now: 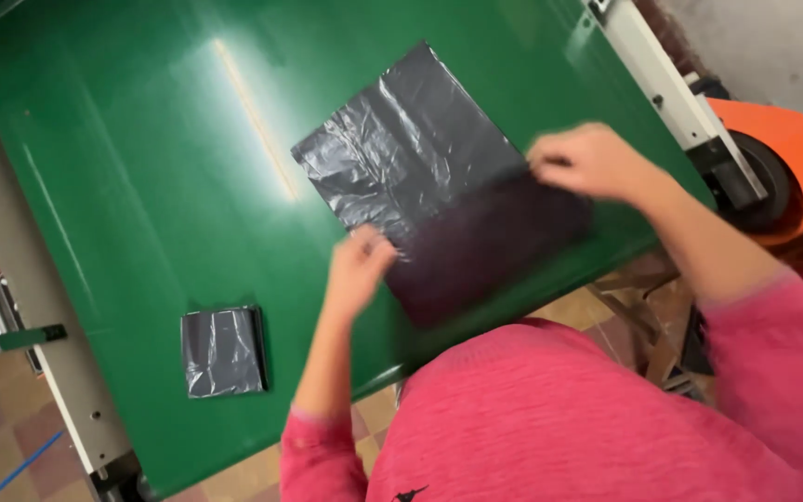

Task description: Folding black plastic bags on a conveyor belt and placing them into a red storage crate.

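1. Two hands are on one black plastic bag (429, 167), lying flat in the middle of the green bench (141, 186).
2. Left hand (357, 270) pinches the bag's near left edge, grip closed on the film.
3. Right hand (587, 160) grips the right edge, fingers curled shut on it.
4. Folded black bag (222, 351) sits well apart, at the bench's near left.
5. Orange roll (792, 158) sits beyond the right rail.
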